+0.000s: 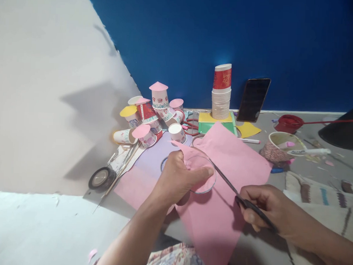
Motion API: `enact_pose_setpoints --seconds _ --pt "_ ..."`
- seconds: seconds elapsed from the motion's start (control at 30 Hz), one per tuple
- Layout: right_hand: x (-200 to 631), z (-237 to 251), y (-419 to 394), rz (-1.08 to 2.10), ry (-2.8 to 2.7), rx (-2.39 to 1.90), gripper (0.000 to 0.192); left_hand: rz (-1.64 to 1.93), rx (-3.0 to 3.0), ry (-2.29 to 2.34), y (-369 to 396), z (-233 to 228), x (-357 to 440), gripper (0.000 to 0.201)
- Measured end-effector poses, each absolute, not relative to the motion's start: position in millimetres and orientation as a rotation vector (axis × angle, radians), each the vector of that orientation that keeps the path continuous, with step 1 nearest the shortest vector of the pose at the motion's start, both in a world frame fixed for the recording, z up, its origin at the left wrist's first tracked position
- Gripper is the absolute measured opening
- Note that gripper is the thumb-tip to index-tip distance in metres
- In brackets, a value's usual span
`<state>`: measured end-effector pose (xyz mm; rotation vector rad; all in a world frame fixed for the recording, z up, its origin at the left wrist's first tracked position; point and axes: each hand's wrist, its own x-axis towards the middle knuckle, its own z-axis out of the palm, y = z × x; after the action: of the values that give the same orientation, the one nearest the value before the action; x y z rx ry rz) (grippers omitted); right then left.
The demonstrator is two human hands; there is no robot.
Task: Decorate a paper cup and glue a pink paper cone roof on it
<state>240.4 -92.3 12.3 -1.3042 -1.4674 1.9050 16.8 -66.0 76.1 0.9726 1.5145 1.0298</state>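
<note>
My left hand (182, 173) grips a piece of pink paper (202, 164), with the thumb pressed flat on it. A thin dark circular outline shows on this paper around the thumb; whether it is drawn or a separate rim I cannot tell. In my right hand (262, 209) is a pair of dark-handled scissors (225, 178). Their blades point up and left, along the upper right side of the circle. Beneath both hands lies a larger pink sheet (236, 157). My left fingertips are hidden behind the paper.
Decorated paper cups (159, 98), several with pink or yellow paper tops, cluster at the back left. A stack of paper cups (220, 103) and a phone (254, 100) stand by the blue wall. Black tape (102, 178) lies left; a yarn-wrapped container (276, 151) sits right.
</note>
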Motion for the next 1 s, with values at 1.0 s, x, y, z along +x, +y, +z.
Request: enact_pose_setpoints --seconds 1.0 --pt "245.5 13.2 -89.9 1.941 -1.53 -1.268 0.058 0.784 1.172 1.53 -63.1 82.5 13.8 0.028"
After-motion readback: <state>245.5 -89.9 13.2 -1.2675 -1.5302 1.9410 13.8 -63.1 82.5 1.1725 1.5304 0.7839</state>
